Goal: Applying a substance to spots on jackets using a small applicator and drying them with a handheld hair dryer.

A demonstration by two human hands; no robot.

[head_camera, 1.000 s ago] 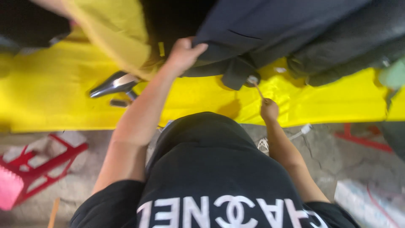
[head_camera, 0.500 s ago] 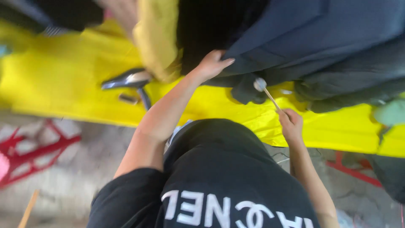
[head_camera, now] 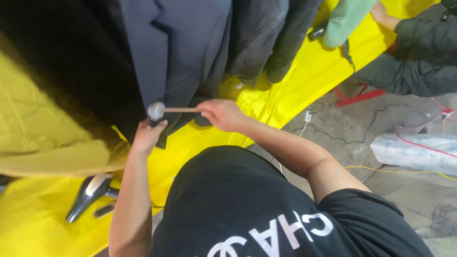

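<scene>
A navy suit jacket (head_camera: pixel 183 57) hangs over the yellow-covered table (head_camera: pixel 290 90). My left hand (head_camera: pixel 146 135) pinches the jacket's lower front edge from below. My right hand (head_camera: pixel 223 114) grips the thin wooden handle of a small tool with a round silvery head (head_camera: pixel 156 110). That head rests against the jacket just above my left fingers. Under both arms is my black T-shirt (head_camera: pixel 247 204).
A yellow garment (head_camera: pixel 43 138) hangs at the left, and dark grey jackets (head_camera: pixel 266 38) at the right. A silver and black handheld appliance (head_camera: pixel 89 194) lies on the yellow cover. Another person in dark clothes (head_camera: pixel 419 47) crouches at the top right. Cables and a red frame (head_camera: pixel 362 97) cross the concrete floor.
The view has swung round. My right hand brought the tool leftward, so its head now meets the jacket edge by my left hand, which still holds the jacket.
</scene>
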